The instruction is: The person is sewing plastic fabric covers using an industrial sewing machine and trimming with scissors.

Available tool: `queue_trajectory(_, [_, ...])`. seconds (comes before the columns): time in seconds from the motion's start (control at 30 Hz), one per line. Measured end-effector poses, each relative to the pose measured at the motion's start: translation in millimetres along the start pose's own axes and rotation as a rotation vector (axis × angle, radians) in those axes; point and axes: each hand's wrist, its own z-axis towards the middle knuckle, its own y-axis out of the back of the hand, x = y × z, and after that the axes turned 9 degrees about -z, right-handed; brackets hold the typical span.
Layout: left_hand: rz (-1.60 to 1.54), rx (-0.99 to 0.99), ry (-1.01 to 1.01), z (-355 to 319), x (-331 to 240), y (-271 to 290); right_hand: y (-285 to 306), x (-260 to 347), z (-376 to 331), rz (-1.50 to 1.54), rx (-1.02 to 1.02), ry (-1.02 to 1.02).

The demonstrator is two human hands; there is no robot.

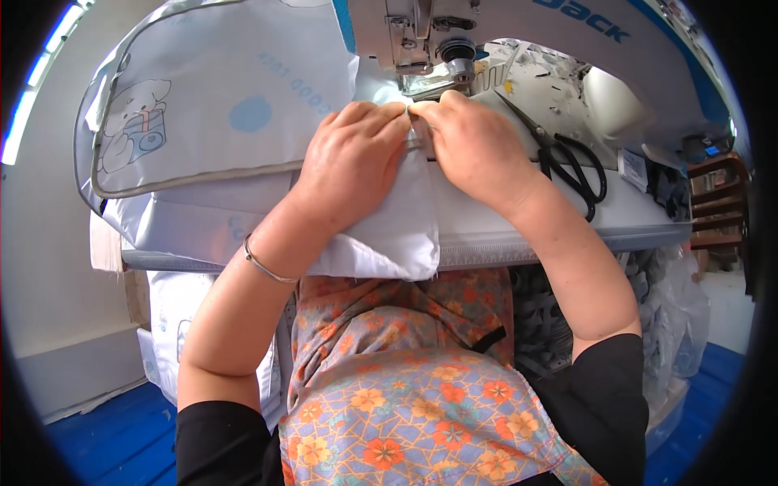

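White fabric (215, 105) with dark grey piping, a printed cartoon animal and a blue spot spreads over the left side of the sewing table. Its right edge runs beneath a sewing machine (438, 40) with a lit needle area. My left hand (354, 158) lies over this edge, fingertips pinched on the cloth just in front of the presser foot. Close against it, my right hand (478, 150) pinches the same edge with thumb and index finger. The two hands' fingertips nearly touch. A loose corner of the fabric hangs over the table's front edge.
Black-handled scissors (567, 166) lie on the table right of my right hand. Thread scraps (551, 85) litter the surface behind them. A ruler strip (486, 249) runs along the table's front edge. More white fabric (174, 312) hangs below at the left.
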Motion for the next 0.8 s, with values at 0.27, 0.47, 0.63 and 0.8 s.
queue_trajectory(0.27, [0.020, -0.012, -0.058, 9.0, 14.9, -2.6, -9.4, 2.9, -2.0, -0.123, -0.086, 0.045])
queue_trajectory(0.47, [0.079, 0.006, -0.042, 8.7, 19.5, 1.3, -3.6, 7.9, -2.9, -0.015, -0.054, -0.007])
queue_trajectory(0.63, [-0.130, 0.166, -0.038, -12.0, -8.7, 58.5, 14.8, 6.5, -24.4, 0.188, -0.068, 0.148])
queue_trajectory(0.8, [0.013, 0.575, 0.018, -59.7, -52.9, 99.9, 25.3, 33.0, -69.1, 0.175, 0.015, 0.215])
